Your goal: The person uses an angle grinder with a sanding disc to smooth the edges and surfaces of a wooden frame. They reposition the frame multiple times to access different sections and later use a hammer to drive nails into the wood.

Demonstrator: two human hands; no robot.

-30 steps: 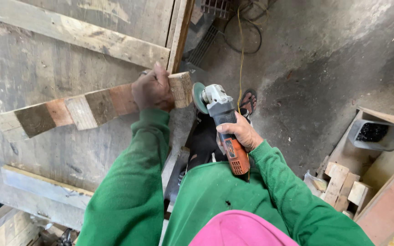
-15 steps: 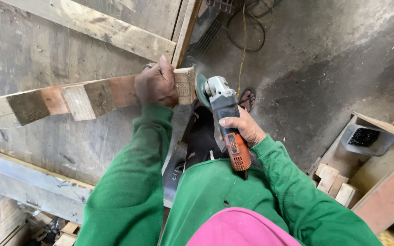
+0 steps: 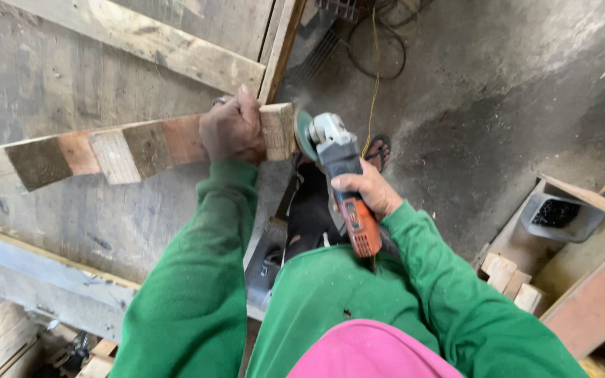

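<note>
A long strip made of glued wood pieces in mixed browns lies across a grey worktable. My left hand grips the strip near its right end, which sticks out past the table edge. My right hand holds an angle grinder with a grey head and an orange handle. Its green disc sits right against the strip's cut end. Both of my sleeves are green.
Pale planks lie on the worktable. A yellow cord and black cable run over the concrete floor. My sandalled foot shows below the grinder. A grey bin and small wood blocks sit at the right by boards.
The strip and my left hand have shifted slightly right and toward the grinder disc. The view has drifted a little; the grinder stays at the strip's end.
</note>
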